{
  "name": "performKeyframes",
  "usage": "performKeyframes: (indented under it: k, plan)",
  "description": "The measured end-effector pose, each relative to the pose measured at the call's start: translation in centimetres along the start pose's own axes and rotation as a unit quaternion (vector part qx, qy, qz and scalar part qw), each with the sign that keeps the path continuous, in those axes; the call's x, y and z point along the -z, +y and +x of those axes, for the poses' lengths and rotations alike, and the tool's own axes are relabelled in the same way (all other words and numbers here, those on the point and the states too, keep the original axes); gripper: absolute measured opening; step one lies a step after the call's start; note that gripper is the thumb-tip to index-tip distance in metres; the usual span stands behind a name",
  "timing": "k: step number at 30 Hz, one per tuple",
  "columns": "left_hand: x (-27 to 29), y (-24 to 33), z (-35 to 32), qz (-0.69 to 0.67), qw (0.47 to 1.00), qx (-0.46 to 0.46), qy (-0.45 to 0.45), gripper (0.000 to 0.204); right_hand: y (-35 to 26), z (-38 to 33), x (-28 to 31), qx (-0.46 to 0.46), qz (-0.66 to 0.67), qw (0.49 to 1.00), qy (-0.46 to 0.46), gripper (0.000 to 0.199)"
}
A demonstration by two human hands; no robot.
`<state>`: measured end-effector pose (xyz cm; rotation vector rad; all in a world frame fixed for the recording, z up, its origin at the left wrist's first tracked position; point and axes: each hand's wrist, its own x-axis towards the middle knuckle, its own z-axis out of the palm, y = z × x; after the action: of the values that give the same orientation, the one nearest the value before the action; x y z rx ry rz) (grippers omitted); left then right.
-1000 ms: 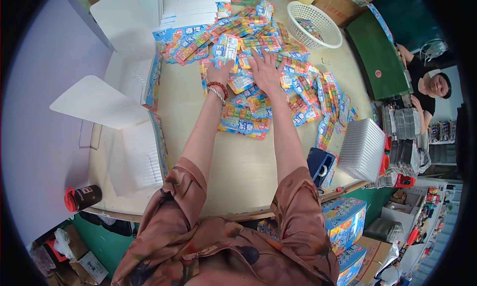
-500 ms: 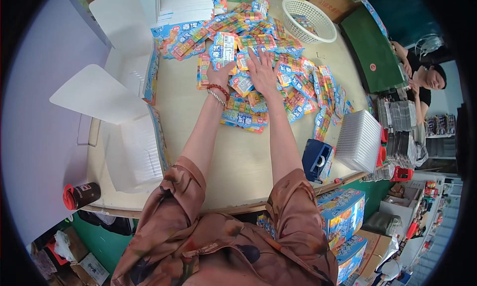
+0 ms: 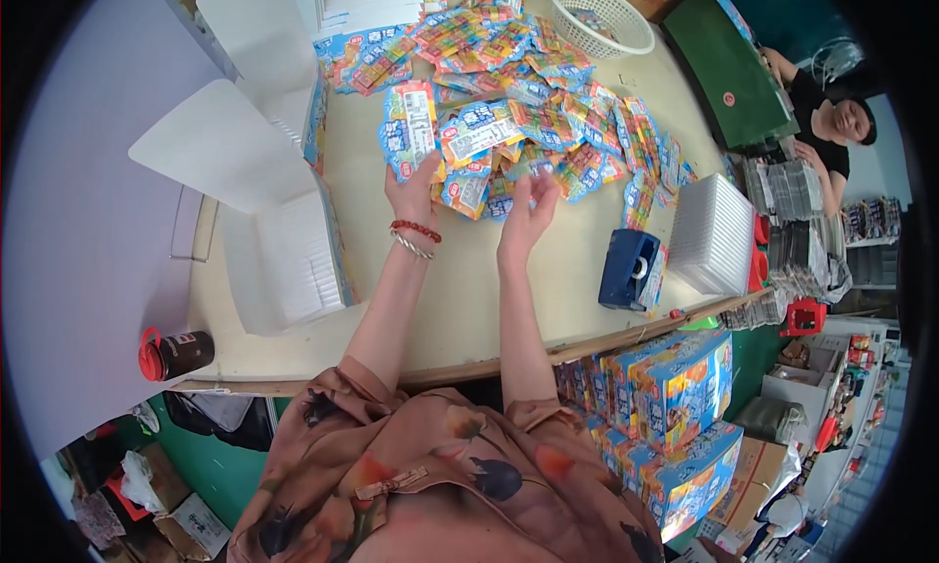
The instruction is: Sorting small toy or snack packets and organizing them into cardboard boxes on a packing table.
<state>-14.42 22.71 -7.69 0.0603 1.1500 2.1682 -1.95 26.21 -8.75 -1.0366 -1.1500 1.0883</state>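
Observation:
My left hand (image 3: 415,193), with a red bead bracelet and a silver bangle, grips the lower end of a blue candy packet (image 3: 396,133) whose pale label faces up. Its thumb lies over the packet's edge. To the right, my right hand (image 3: 528,219) has its fingers curled together on the end of another shiny blue packet (image 3: 535,164), partly hidden by the fingertips. Between and beyond the hands spreads a loose heap of colourful candy packets (image 3: 509,45). One labelled packet (image 3: 479,130) lies on top of the heap, close to my left hand.
Open white-lined boxes (image 3: 284,255) stand at the left, by a dark cup with a red lid (image 3: 176,355). A white basket (image 3: 602,20) sits at the back. On the right are a blue tape dispenser (image 3: 629,270), stacked clear trays (image 3: 712,235) and a person (image 3: 827,123).
Both hands have drawn back toward me from the heap. The left has brought a packet up to the left; the right has gone from lying flat to curled fingers.

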Motion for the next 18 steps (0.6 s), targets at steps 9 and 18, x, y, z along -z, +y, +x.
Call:
performKeyframes:
  k: [9, 18]
  plan:
    - [3.7, 1.6, -8.0, -0.001, 0.999, 0.049, -0.001, 0.048, -1.7, -4.3, 0.2, -0.209, 0.133, 0.963, -0.103, 0.076]
    - [8.8, 1.2, -11.2, 0.075, 0.989, 0.122, -0.04, 0.039, -0.8, -4.5, 2.9, -0.297, 0.102, 0.934, -0.168, 0.05]
